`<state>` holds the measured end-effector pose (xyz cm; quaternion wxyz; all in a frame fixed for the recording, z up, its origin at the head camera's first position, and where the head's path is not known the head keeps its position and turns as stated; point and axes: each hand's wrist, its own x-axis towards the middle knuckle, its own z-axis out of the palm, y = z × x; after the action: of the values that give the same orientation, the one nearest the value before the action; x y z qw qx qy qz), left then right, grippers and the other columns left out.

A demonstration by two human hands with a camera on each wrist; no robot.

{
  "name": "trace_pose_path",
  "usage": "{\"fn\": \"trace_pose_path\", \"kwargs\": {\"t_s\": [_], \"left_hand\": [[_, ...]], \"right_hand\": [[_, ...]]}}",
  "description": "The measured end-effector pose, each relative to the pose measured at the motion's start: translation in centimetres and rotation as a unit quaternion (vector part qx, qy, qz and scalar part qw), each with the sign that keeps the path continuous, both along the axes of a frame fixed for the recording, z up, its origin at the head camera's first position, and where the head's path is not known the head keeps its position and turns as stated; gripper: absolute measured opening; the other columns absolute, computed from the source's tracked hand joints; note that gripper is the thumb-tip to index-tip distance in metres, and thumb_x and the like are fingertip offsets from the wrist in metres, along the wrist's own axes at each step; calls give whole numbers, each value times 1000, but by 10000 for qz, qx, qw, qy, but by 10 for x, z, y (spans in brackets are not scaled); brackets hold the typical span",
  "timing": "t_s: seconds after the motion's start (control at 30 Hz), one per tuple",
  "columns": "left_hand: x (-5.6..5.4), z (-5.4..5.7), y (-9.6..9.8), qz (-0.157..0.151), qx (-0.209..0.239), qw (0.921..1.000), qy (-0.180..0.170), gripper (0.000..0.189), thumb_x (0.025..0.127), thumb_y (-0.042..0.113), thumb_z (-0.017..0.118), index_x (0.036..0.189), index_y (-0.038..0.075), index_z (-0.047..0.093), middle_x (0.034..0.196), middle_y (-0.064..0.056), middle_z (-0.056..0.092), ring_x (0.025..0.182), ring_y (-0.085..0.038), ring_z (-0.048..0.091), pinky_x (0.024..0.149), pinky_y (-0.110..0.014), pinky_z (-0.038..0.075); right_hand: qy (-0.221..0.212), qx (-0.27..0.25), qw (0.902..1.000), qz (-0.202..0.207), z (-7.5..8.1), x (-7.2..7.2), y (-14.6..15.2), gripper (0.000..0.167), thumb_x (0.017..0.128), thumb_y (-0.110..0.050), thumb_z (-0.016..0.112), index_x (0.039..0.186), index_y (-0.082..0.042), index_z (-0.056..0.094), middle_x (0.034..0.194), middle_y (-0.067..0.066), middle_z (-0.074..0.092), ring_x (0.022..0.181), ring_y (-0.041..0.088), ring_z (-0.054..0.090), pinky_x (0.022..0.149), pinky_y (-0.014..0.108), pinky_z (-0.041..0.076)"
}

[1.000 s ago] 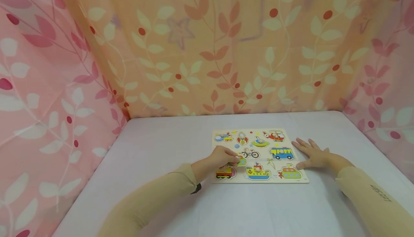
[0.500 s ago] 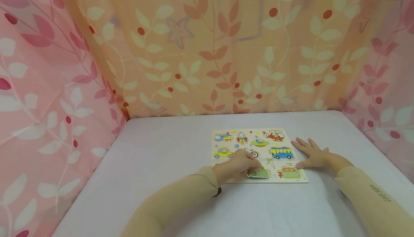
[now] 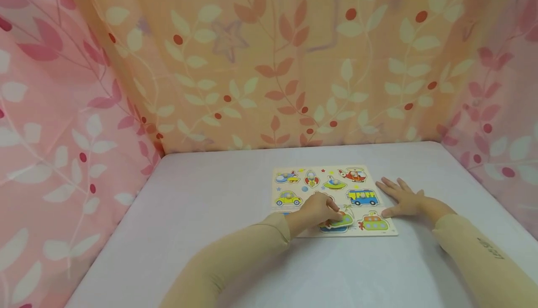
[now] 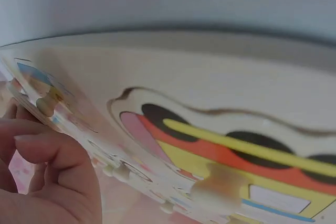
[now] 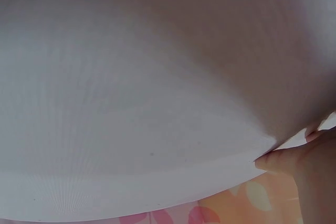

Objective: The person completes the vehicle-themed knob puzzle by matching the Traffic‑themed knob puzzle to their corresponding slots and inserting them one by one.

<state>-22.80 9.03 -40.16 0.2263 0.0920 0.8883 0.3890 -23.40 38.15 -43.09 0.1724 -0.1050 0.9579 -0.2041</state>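
My left hand (image 3: 315,209) pinches a green and orange submarine puzzle piece (image 3: 346,220), held tilted close over the ship piece (image 3: 332,229) on the wooden puzzle board (image 3: 313,234). In the left wrist view, the curled fingers of the left hand (image 4: 55,166) are at the lower left, and the train piece (image 4: 252,174) with its knob fills the right. A submarine picture (image 3: 375,222) shows at the board's lower right. Beside it, my right hand (image 3: 405,200) lies with fingers spread at the board's right edge; part of that hand (image 5: 315,166) also shows in the right wrist view.
Other pieces sit on the board: a yellow car (image 3: 289,198), a blue bus (image 3: 363,197), a red helicopter (image 3: 354,174), a flying saucer (image 3: 335,183), a rocket and a plane. A white-covered table (image 3: 218,186) lies underneath. Floral curtains (image 3: 277,79) surround it.
My left hand has carried the submarine piece rightward from beside the car to over the ship, then tilted it up slightly. The right hand stays in place.
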Motion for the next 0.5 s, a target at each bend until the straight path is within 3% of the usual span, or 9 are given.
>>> {"fn": "trace_pose_path", "kwargs": {"t_s": [0.07,0.2,0.5], "left_hand": [[1,-1,1,-94,-106,9998,132,12,79,22,83,81,14,75,91,10,55,48,-8,50,46,-18,39],[3,-3,4,-202,-325,9986,368,10,79,21,82,77,15,74,77,10,57,48,-6,51,47,-18,40],[14,1,28,149,201,9997,-11,14,76,14,84,71,12,71,64,4,61,49,-9,51,47,-20,40]], "right_hand": [[-4,7,10000,5,0,0,0,106,76,-56,73,151,-4,20,156,26,4,134,60,-10,83,85,-8],[10,4,10000,14,1,1,0,105,77,-56,73,151,-3,20,156,27,4,134,60,-10,83,85,-8],[45,18,10000,33,-1,0,0,105,77,-57,72,151,-4,20,156,27,4,134,61,-10,82,85,-8]]}}
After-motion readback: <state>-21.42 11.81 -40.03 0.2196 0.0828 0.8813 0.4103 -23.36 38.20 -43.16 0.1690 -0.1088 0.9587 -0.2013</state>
